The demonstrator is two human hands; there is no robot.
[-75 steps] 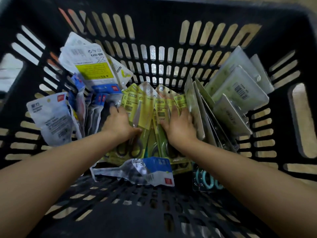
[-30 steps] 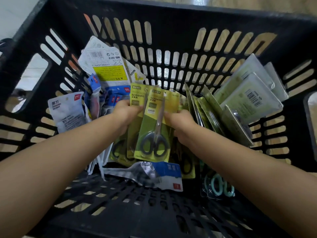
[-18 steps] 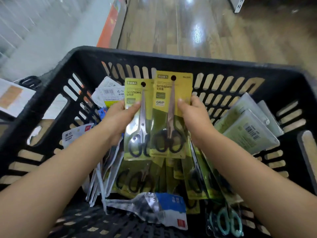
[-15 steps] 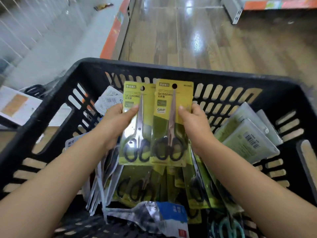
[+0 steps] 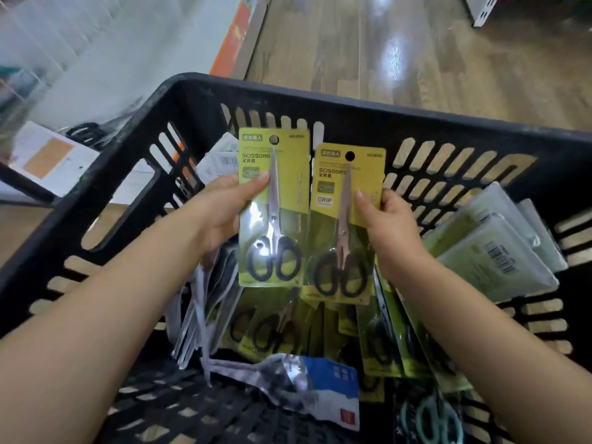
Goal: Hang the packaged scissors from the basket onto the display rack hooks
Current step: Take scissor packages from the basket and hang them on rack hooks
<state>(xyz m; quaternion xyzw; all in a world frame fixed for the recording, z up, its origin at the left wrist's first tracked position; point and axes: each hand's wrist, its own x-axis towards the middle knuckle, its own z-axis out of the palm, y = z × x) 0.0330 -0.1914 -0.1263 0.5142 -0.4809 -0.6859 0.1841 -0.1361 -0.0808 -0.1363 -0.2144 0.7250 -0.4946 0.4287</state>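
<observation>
Two bare forearms in view, no sleeves down to frame edge. No watch, rings, bracelets or gloves on either. Left hand (image 5: 221, 209) w/ short plain thumbnail, no polish seen. Right hand (image 5: 389, 224) same: short nail on thumb, unpainted. Upper arms, shoulders and clothing out of frame, so nothing to tell re garments.

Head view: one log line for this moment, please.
left hand: holds yellow carded scissors pack | right hand: holds second yellow pack | above black plastic basket
</observation>
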